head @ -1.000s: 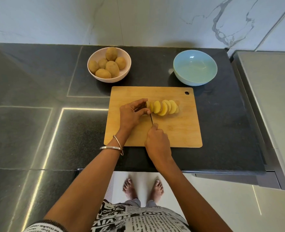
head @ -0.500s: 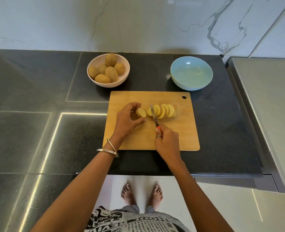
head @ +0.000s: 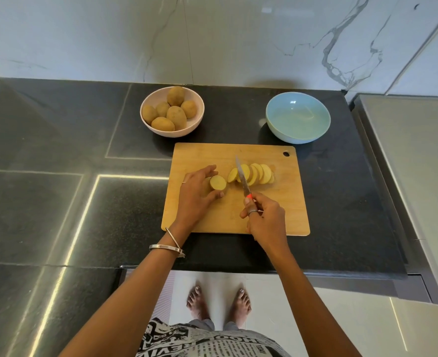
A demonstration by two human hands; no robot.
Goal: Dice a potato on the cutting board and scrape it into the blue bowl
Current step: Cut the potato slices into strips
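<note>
A wooden cutting board (head: 285, 207) lies on the dark counter. A row of yellow potato slices (head: 257, 173) leans together on its upper middle. My left hand (head: 194, 194) grips the uncut potato end piece (head: 217, 182), cut face showing, a little left of the slices. My right hand (head: 264, 217) holds a knife (head: 242, 177) by its orange handle, the blade pointing away and resting against the left side of the slices. The blue bowl (head: 297, 117) stands empty behind the board's right corner.
A pale pink bowl (head: 196, 124) with several whole potatoes stands behind the board's left corner. A marble wall runs along the back. A grey appliance top (head: 413, 161) sits at the right. The counter's front edge is just below the board.
My left hand has pulled the end piece leftward, away from the slices. The knife has lifted out of the cut and now lies tilted against the slices.
</note>
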